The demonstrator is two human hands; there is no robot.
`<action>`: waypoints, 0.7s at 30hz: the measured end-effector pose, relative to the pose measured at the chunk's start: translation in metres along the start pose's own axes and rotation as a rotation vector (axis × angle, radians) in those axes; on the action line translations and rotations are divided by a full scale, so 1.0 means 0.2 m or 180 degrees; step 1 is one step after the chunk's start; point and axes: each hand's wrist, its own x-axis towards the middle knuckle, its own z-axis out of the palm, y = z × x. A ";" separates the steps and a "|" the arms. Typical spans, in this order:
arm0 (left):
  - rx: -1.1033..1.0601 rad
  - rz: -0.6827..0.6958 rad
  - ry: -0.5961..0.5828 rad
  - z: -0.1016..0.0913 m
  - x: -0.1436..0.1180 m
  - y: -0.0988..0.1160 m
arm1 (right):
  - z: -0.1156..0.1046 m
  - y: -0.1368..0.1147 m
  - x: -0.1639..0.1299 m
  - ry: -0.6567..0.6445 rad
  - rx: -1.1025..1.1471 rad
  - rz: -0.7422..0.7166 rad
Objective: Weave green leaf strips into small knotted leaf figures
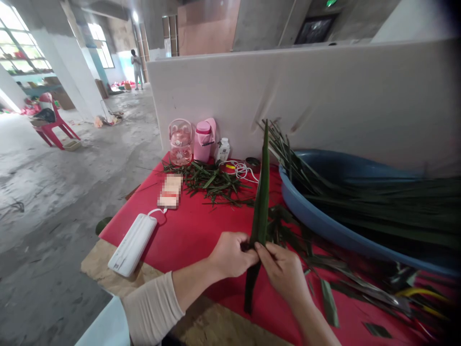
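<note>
A long green leaf (261, 202) stands upright above the red table cover, its pointed tip up and a darker tail hanging below my hands. Around its lower part my left hand (234, 252) is closed, thumb toward the leaf. From the other side my right hand (281, 266) pinches the same leaf, fingertips close to the left thumb. Whether the leaf is folded inside the grip is hidden by my fingers. Cut leaf scraps (209, 180) lie in a heap behind my hands, and more pieces (329, 302) are scattered to the right.
A blue basin (306, 206) full of long leaves stands at right, with yellow-handled scissors (414, 293) before it. A white power bank (132, 245) is cabled to a blurred phone-like object (171, 191). Pink bottles (202, 142) and a white bottle (223, 150) stand by the upright white panel (216, 96).
</note>
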 end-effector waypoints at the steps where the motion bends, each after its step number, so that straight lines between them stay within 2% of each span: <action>1: -0.0006 0.0011 -0.0024 0.00 0.00 0.00 | 0.00 0.00 0.00 0.0009 -0.0013 -0.0028; 6: -0.0251 -0.0015 -0.0140 -0.01 0.01 -0.01 | 0.00 -0.01 0.00 -0.0091 0.0177 0.0023; 12: -0.0624 -0.0318 -0.0241 0.00 0.02 -0.01 | 0.00 0.01 -0.01 -0.0364 0.1171 0.0661; 15: -0.0608 -0.0411 -0.0199 -0.01 0.03 0.00 | 0.01 0.01 0.01 -0.0410 0.1441 0.0900; 18: -0.0561 -0.0504 -0.0235 -0.03 0.04 -0.01 | 0.00 -0.02 0.01 -0.0391 0.1369 0.0954; 21: -0.0654 -0.0527 -0.0519 -0.03 0.04 -0.02 | -0.01 -0.05 -0.02 -0.0204 0.0941 0.0876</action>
